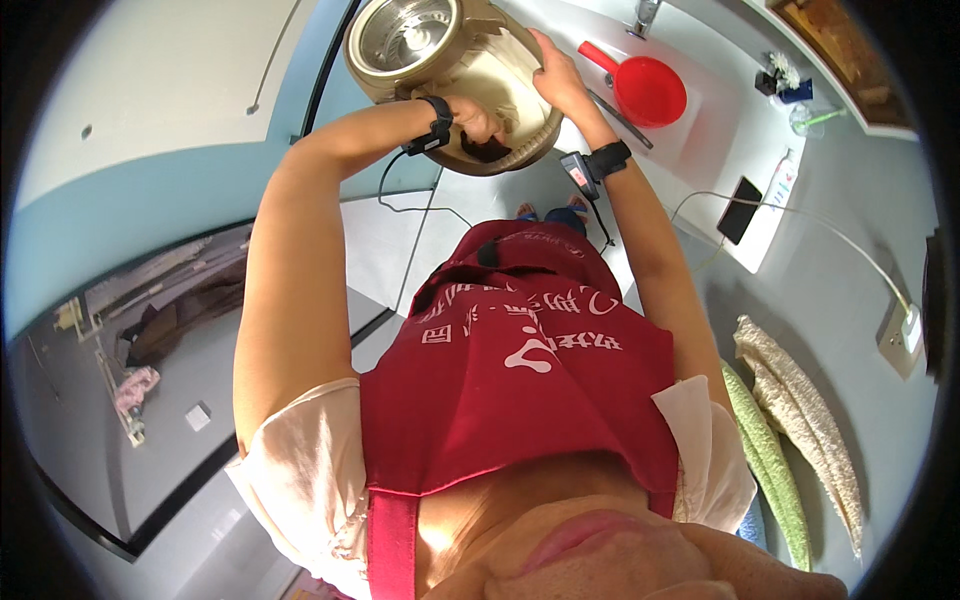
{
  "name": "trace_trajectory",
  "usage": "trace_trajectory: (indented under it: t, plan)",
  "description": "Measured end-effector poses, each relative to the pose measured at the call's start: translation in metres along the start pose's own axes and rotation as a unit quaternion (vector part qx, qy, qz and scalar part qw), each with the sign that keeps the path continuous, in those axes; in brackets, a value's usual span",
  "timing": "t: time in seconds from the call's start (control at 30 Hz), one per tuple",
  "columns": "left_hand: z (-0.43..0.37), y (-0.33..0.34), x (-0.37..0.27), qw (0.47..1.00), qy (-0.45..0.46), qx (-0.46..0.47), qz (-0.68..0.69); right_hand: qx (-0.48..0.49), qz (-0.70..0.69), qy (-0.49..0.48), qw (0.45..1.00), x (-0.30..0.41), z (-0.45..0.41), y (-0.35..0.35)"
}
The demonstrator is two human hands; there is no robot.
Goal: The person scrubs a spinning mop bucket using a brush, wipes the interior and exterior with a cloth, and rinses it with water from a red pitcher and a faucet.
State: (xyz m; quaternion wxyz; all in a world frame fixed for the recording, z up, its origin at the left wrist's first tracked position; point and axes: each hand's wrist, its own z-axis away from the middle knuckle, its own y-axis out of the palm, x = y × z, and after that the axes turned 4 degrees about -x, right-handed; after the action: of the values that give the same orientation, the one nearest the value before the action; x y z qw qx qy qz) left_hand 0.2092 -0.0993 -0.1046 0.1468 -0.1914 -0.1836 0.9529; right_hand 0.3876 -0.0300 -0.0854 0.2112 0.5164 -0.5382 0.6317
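A beige-brown spin-mop bucket (541,139) with a metal spin basket (405,36) is held up near the top of the view. My left hand (480,120) reaches inside its cream-coloured basin, fingers bent on what looks like a dark brown cloth (486,148) against the near inner wall. The fingertips are partly hidden. On the bucket's right side, my right hand (556,75) grips the rim, thumb and fingers around the edge. Both wrists wear black straps with small cabled devices.
At right, a red plastic dipper (651,91) sits in a white washbasin (712,120) below a chrome faucet (643,19). A black phone (739,210) and a bottle (782,178) rest on the ledge. A white cable (825,225) runs to a wall socket. Towels (802,420) hang at lower right.
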Motion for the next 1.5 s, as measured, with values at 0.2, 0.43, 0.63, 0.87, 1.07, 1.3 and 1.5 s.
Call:
trace_trajectory:
  t: [0.2,0.43,0.63,0.87,1.07,1.3,1.5]
  plan:
    - [0.083,-0.011,-0.015,0.947,-0.039,-0.112,0.299,0.048,-0.009,-0.002,0.999,0.010,-0.001,-0.002]
    - [0.140,0.023,-0.052,0.741,0.077,-0.427,0.512,0.053,0.001,-0.076,0.996,0.007,-0.004,-0.004]
    - [0.100,0.050,-0.056,0.471,0.038,-0.637,0.610,0.013,0.101,-0.116,0.988,0.029,0.002,-0.011]
    - [0.120,0.025,-0.080,0.280,0.198,-0.616,0.709,0.096,-0.113,-0.017,0.989,0.074,0.000,0.006]
    - [0.101,0.003,-0.060,0.255,0.099,-0.796,0.540,0.112,-0.402,0.240,0.877,0.124,0.016,0.036]
    - [0.104,0.005,-0.067,0.475,0.010,-0.852,0.221,0.142,-0.577,0.197,0.780,0.109,0.017,0.035]
    - [0.123,0.001,-0.073,0.489,0.084,-0.853,0.163,0.192,-0.698,0.214,0.656,0.109,0.020,0.034]
